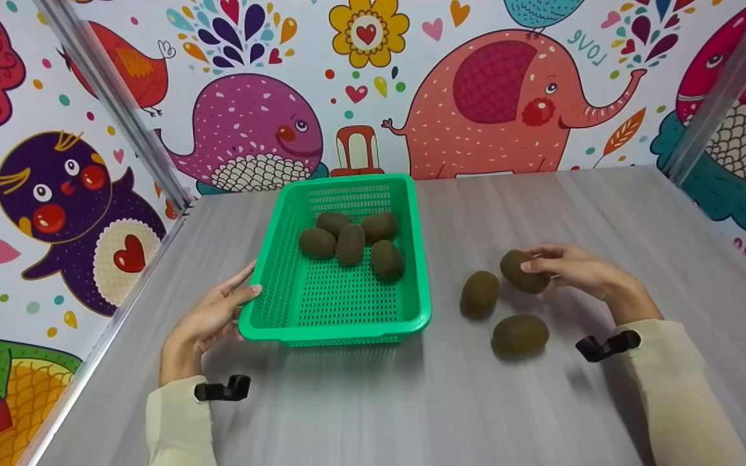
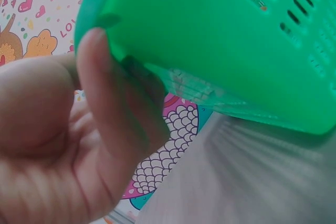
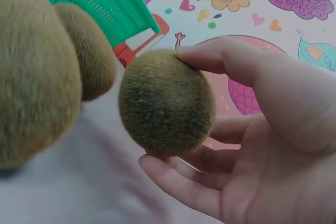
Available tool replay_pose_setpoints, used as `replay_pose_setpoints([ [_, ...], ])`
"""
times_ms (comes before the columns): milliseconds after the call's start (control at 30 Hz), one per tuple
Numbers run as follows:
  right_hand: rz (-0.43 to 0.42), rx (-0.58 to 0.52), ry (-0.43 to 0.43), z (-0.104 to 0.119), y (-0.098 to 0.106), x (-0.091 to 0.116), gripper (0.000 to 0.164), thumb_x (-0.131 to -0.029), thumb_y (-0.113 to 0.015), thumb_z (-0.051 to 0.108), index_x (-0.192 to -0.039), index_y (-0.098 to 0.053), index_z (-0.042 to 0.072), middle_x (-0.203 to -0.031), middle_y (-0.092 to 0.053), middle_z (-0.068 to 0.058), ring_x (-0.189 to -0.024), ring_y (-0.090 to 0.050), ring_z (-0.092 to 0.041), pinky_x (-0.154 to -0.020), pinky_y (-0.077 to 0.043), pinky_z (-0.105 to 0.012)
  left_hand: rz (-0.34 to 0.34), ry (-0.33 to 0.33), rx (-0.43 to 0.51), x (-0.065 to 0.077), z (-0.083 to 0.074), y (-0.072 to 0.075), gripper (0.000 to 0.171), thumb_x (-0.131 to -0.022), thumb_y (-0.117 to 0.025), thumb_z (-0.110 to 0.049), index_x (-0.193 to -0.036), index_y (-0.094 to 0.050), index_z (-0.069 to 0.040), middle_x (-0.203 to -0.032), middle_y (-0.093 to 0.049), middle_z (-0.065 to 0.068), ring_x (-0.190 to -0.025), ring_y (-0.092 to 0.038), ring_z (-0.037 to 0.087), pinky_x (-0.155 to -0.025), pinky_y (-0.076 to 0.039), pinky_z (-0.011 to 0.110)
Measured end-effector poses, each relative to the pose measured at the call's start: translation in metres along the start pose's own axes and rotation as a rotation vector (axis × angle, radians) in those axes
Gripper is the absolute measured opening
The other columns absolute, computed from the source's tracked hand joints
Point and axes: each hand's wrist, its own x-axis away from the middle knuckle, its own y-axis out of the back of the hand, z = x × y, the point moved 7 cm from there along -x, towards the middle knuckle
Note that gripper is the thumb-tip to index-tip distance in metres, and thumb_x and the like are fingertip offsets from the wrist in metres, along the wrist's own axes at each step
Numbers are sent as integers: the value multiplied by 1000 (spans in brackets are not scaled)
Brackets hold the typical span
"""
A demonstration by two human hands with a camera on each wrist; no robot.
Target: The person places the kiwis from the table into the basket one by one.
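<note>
A green plastic basket [image 1: 340, 331] stands on the table with several brown kiwis [image 1: 350, 244] lying toward its far end. At the basket's left side, my left hand [image 1: 208, 315] grips the rim, thumb on top and fingers beneath; the left wrist view shows the thumb against the green rim [image 2: 86, 19]. To the right of the basket, my right hand [image 1: 574, 268] holds a kiwi [image 1: 522, 272] between thumb and fingers. Seen closer in the right wrist view, that kiwi [image 3: 167, 103] has its rounded end toward the camera. Whether it touches the table, I cannot tell.
Two loose kiwis lie on the grey table [image 1: 347, 408]: one kiwi [image 1: 480, 294] beside the basket, another kiwi [image 1: 520, 336] nearer me. Behind stands a wall [image 1: 373, 84] printed with cartoon animals. Metal posts [image 1: 117, 97] mark the corners.
</note>
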Motion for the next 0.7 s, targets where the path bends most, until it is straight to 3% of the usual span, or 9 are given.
replay_pose_setpoints([
  [133,-26,-83,-31,3,0,1,66,-98,-65,33,-147,-40,-2,-111,-61,6,-92,-62,-9,-81,-57,-25,6,-7,2,1,-1,0,71,-106,-51,-33,-163,-10,-24,-98,-75,5,-67,-71,11,-49,-56,26],
  [300,-29,-193,-41,9,-3,2,65,-99,-64,32,-147,-37,-3,-114,-61,6,-96,-62,-8,-83,-56,-19,10,-3,5,0,0,0,71,-106,-51,-33,-163,-9,-24,-96,-75,4,-69,-72,11,-50,-56,26],
  [700,9,-362,0,24,-17,2,67,-100,-62,22,-147,-25,-9,-106,-68,6,-95,-68,-9,-85,-59,-23,-4,9,-6,-2,2,1,72,-105,-52,-35,-163,-10,-26,-106,-73,8,-73,-73,14,-54,-58,28],
])
